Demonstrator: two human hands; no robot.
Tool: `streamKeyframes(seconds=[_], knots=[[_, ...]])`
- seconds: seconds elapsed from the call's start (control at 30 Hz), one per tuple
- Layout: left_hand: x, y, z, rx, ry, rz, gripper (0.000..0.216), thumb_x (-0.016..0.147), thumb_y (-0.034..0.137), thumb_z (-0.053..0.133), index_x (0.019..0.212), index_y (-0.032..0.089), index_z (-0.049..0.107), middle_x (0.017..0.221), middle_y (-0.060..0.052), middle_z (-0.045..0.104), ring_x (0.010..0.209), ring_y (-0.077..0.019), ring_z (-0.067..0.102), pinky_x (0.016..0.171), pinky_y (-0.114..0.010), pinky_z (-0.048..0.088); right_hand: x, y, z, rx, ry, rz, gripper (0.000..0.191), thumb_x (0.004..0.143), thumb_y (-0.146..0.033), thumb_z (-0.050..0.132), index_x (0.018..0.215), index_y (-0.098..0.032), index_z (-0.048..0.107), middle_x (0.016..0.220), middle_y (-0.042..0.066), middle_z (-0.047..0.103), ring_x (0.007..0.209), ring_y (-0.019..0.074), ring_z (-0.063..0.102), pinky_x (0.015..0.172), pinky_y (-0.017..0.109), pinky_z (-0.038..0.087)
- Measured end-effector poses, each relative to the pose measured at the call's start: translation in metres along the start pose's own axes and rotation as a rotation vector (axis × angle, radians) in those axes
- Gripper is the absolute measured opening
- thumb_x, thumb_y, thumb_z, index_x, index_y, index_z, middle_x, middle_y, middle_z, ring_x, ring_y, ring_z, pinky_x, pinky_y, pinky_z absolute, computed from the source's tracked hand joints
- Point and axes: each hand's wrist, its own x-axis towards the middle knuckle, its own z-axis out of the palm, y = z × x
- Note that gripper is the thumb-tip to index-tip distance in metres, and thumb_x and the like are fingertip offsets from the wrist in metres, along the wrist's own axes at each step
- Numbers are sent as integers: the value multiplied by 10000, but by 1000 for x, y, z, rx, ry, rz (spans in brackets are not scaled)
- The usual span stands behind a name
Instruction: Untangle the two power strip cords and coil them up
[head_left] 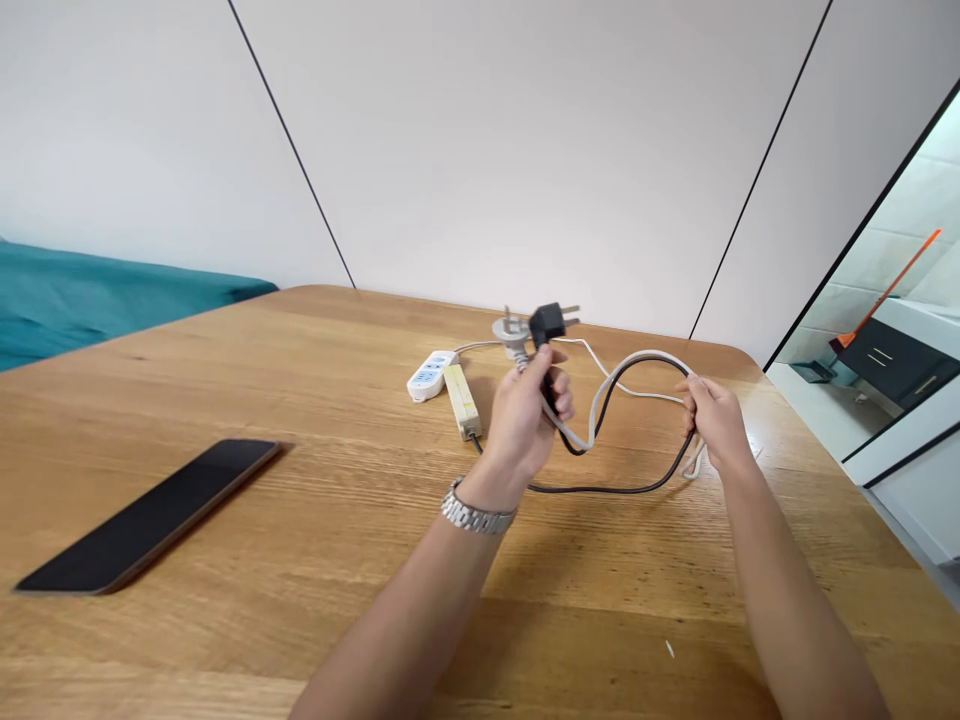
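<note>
Near the middle, my left hand (529, 410) is closed around two plugs, a black plug (549, 322) and a white plug (511, 332), with their prongs sticking up and out. My right hand (712, 415) pinches the white cord (637, 357) and the black cord (651, 487) to the right. Between the hands both cords run side by side in a raised curve. Behind my left hand lie a white power strip (431, 376) and a cream-coloured power strip (461, 402), touching or nearly so. The black cord runs to the cream one.
A dark tablet or large phone (154, 515) lies at the left on the wooden table (360, 600). A white panelled wall (487, 150) stands behind. Teal fabric (112, 295) is beyond the left edge. An orange broom (889, 290) shows through a doorway at right.
</note>
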Motion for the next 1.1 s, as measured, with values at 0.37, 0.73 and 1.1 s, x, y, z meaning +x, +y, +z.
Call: streamKeyframes(seconds=[0.37, 0.73, 1.1], knots=[[52, -20, -60, 394, 251, -114, 118, 863, 224, 562, 896, 114, 586, 548, -31, 637, 386, -120, 556, 431, -207, 440, 21, 17, -48, -556, -297, 404, 281, 856, -388, 532, 902, -134, 646, 892, 115, 726, 517, 147, 642, 436, 227, 413], [72, -56, -96, 381, 361, -275, 122, 799, 193, 653, 810, 145, 541, 579, -6, 610, 371, -103, 527, 438, -205, 420, 35, 25, -70, -734, 132, -38, 372, 744, -486, 561, 771, -159, 737, 662, 36, 649, 667, 195, 572, 595, 277, 384], [77, -53, -97, 93, 497, -255, 135, 811, 103, 556, 710, 156, 484, 520, 43, 453, 366, -60, 400, 386, -170, 320, 60, 66, -107, -699, 506, 112, 289, 731, -379, 543, 716, -151, 720, 621, 98, 626, 698, 262, 583, 601, 353, 424]])
